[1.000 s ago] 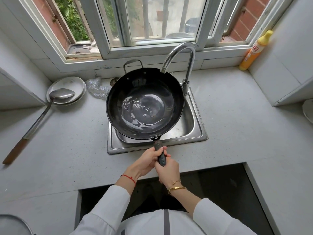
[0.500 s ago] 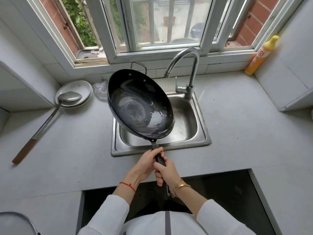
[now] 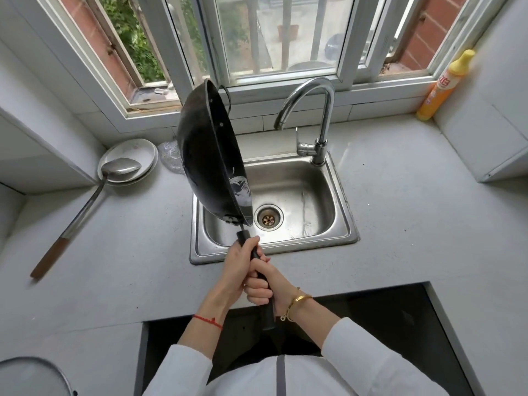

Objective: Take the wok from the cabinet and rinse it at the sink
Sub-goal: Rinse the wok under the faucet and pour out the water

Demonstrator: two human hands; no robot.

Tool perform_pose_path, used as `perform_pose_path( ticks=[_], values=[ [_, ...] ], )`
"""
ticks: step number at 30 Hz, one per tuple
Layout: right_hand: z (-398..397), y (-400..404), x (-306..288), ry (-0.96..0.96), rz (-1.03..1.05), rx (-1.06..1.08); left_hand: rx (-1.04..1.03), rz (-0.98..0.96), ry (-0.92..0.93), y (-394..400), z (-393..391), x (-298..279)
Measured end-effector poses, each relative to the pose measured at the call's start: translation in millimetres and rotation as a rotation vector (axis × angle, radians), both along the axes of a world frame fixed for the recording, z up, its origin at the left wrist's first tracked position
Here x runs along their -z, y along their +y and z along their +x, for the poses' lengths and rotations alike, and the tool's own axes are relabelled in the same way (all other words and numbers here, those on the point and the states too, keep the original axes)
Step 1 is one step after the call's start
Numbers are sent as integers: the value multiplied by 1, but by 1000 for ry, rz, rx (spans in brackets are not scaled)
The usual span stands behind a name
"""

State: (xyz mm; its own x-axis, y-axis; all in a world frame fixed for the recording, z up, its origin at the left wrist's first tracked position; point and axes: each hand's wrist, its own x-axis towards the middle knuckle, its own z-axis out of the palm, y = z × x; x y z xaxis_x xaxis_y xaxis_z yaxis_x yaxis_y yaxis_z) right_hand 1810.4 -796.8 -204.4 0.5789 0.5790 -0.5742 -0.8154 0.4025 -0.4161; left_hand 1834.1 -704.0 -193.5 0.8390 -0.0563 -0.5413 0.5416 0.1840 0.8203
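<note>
The black wok [image 3: 210,161] is tipped almost on edge over the left side of the steel sink [image 3: 340,238], its open side facing right, with a little water pooled at its low rim. Both hands grip its long dark handle. My left hand [image 3: 238,265] holds the handle nearer the wok, and my right hand [image 3: 264,287] holds it just behind. The chrome faucet [image 3: 314,115] arches over the back of the sink; no water runs from it.
A metal ladle [image 3: 85,207] with a wooden grip lies on the left counter, its bowl resting on white plates [image 3: 134,155]. A yellow bottle [image 3: 444,87] stands at the back right. A crumpled clear bag [image 3: 168,155] lies behind the wok.
The wok has been tilted from nearly level to almost vertical, its rim rolling up to the left, so the water inside has run down toward the sink. Both hands kept hold of the handle.
</note>
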Motion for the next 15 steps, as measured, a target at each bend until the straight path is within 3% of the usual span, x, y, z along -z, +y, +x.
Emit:
perform_pose_path(
  ticks=[7, 15],
  values=[
    [-5, 31, -15, 89, 337, 92, -63, 332, -37, 14, -1, -32],
    [-21, 38, -24, 77, 326, 60, -36, 456, -74, 18, -19, -48]
  ],
)
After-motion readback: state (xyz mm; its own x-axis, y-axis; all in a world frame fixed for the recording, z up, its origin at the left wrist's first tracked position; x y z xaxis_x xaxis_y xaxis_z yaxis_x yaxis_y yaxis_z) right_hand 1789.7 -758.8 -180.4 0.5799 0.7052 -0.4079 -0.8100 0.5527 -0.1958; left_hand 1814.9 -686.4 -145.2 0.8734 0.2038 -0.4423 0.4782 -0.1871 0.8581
